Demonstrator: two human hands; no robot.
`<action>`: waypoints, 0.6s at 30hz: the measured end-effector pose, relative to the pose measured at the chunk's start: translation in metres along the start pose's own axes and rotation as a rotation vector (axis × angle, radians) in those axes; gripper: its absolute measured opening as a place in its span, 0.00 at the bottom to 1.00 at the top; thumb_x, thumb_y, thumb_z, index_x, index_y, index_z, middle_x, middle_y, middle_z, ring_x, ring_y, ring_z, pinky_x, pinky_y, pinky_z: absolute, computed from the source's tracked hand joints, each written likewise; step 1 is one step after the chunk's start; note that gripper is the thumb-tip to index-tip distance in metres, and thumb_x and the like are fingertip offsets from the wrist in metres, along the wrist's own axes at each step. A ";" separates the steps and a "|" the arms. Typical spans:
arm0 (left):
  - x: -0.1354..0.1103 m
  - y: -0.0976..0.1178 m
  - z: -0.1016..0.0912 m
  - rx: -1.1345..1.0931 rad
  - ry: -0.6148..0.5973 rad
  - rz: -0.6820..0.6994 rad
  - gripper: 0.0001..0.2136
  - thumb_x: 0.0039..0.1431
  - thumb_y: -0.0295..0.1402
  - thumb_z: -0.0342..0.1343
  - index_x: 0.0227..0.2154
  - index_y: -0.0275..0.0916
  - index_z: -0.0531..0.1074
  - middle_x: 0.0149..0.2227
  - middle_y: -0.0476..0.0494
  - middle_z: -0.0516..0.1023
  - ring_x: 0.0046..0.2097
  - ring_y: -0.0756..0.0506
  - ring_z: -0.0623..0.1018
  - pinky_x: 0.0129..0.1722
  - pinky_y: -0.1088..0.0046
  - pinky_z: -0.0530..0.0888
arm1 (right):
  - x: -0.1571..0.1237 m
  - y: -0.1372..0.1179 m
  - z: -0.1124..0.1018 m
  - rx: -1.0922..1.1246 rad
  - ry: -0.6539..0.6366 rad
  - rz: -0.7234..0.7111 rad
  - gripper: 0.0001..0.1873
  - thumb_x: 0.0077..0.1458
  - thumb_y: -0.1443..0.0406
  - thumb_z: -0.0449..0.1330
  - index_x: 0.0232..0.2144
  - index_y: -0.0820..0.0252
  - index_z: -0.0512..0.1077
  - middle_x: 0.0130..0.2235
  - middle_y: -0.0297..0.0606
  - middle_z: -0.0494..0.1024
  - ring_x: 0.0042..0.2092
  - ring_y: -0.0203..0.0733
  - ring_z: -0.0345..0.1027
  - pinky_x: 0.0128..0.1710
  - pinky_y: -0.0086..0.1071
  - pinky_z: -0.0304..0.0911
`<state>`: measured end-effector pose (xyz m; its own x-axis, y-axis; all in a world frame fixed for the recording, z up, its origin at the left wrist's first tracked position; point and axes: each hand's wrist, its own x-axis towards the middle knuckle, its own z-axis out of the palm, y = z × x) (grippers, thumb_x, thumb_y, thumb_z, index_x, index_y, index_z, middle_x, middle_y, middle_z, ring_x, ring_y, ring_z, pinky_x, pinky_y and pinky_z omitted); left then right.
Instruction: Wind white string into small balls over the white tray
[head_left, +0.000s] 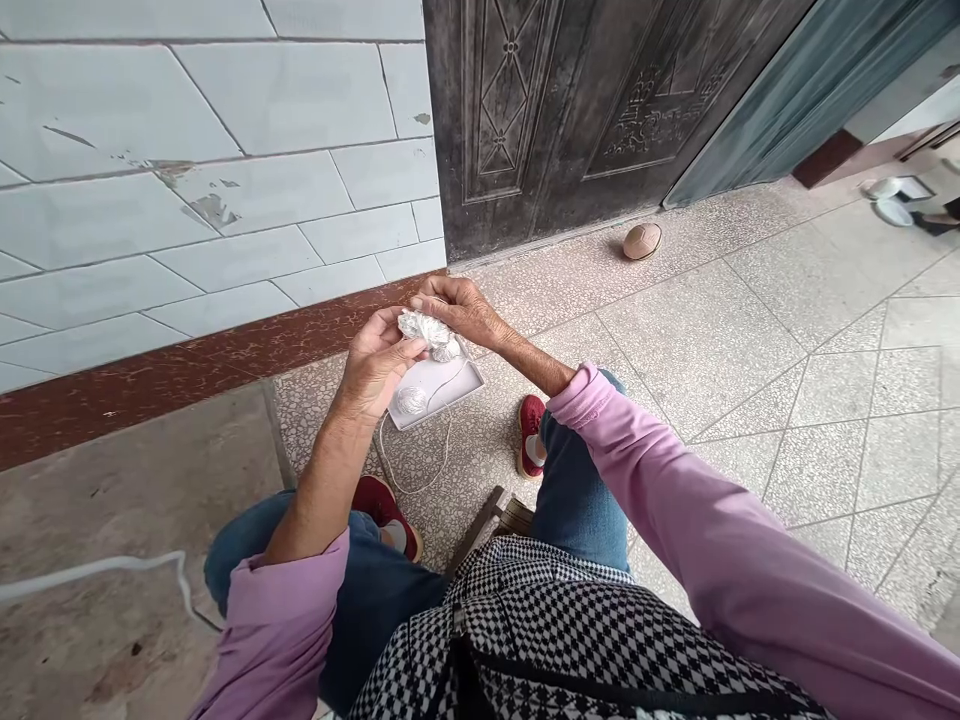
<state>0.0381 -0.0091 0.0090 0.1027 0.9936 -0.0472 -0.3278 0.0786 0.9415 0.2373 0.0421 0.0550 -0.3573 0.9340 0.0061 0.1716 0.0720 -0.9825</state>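
Observation:
A bunched white yarn piece [424, 328] is held up in front of me between both hands. My left hand [379, 365] has its thumb and fingers closed on the near left side of it. My right hand [465, 308] is closed in a pinch at its upper right edge; a thin tool in those fingers cannot be made out. Below the hands lies a shallow white tray [459, 392], partly hidden by them. In it rests a small ball of white yarn [411, 400]. A strand of white yarn [420, 490] hangs in a loop over the floor near the tray.
A tiled wall [300, 200] and a dark carved door [555, 110] stand ahead. A brown ball [642, 241] lies by the door, beside a blue-green curtain [780, 110]. My red shoes [530, 435] flank the tray. A white pipe or cord [97, 568] runs at the left.

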 end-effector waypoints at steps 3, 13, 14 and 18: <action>0.000 0.000 0.001 -0.011 -0.014 0.008 0.32 0.40 0.38 0.91 0.47 0.46 0.82 0.48 0.41 0.88 0.47 0.38 0.88 0.44 0.59 0.89 | 0.003 0.005 0.000 0.091 -0.064 0.054 0.31 0.87 0.47 0.76 0.35 0.53 0.71 0.30 0.29 0.67 0.34 0.40 0.56 0.35 0.35 0.55; 0.015 -0.008 -0.024 0.036 0.141 0.162 0.32 0.46 0.41 0.88 0.48 0.49 0.75 0.50 0.43 0.86 0.53 0.37 0.86 0.47 0.62 0.84 | 0.004 0.020 0.016 -0.030 -0.078 0.054 0.24 0.84 0.76 0.69 0.33 0.55 0.70 0.28 0.25 0.61 0.34 0.37 0.55 0.38 0.35 0.55; 0.017 -0.010 -0.025 0.044 0.166 0.180 0.32 0.45 0.41 0.88 0.48 0.49 0.74 0.49 0.44 0.86 0.52 0.38 0.86 0.46 0.64 0.83 | 0.003 0.021 0.016 -0.052 -0.088 0.044 0.24 0.84 0.75 0.69 0.33 0.55 0.71 0.29 0.25 0.62 0.35 0.38 0.55 0.38 0.35 0.56; 0.022 -0.015 -0.025 0.121 0.218 0.282 0.33 0.41 0.42 0.88 0.50 0.48 0.78 0.48 0.44 0.87 0.49 0.39 0.86 0.47 0.64 0.85 | -0.002 0.022 0.018 -0.044 -0.166 0.026 0.16 0.84 0.69 0.71 0.38 0.56 0.78 0.30 0.27 0.66 0.36 0.41 0.59 0.39 0.36 0.58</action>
<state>0.0221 0.0135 -0.0141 -0.1821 0.9699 0.1619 -0.2004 -0.1978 0.9595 0.2257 0.0358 0.0300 -0.4985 0.8652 -0.0539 0.2217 0.0671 -0.9728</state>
